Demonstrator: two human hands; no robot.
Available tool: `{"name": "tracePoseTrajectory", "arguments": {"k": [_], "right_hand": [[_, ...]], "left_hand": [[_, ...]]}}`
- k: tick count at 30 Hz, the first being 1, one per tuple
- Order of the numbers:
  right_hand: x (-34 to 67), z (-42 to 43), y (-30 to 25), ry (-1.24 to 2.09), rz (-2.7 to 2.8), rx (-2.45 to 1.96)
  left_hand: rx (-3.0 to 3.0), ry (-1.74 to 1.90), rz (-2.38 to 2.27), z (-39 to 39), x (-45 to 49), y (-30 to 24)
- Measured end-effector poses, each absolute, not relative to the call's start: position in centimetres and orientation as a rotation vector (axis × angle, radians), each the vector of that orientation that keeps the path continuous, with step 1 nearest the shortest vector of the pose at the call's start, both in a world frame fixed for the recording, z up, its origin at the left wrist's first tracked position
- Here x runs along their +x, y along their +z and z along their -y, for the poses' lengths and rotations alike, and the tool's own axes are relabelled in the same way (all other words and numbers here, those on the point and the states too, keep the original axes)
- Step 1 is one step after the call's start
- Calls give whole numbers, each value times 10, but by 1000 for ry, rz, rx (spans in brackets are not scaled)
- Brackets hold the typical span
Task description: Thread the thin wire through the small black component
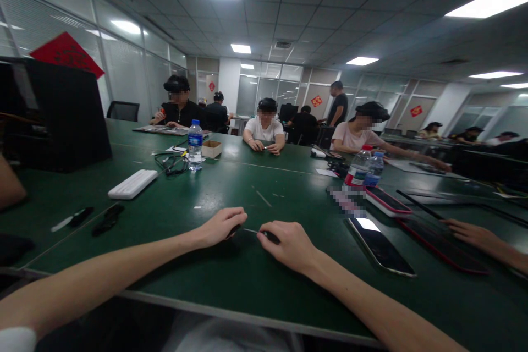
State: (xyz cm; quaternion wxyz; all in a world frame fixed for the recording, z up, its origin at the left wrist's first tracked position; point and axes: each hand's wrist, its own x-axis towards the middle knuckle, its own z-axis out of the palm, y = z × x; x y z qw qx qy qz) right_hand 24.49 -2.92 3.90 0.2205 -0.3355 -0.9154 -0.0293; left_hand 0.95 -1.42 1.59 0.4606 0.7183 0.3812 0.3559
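My left hand is closed around a dark piece, low over the green table. My right hand is closed on a dark handle, part of which shows by the thumb. A thin, pale metal shaft spans the short gap between both hands. Fingers hide most of these parts, so I cannot tell the tool's exact kind or whether the two dark pieces are joined.
A phone lies right of my right hand, near a co-worker's hand. Water bottles, a white power bank, black cables and a small box stand farther off. A dark-handled tool lies left.
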Motion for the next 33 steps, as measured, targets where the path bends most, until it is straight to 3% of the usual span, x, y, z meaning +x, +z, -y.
{"name": "tracePoseTrajectory", "arguments": {"k": [33], "right_hand": [[246,27,38,2,2548,-967]], "left_hand": [[1644,1008,-972,12,11,13]]}}
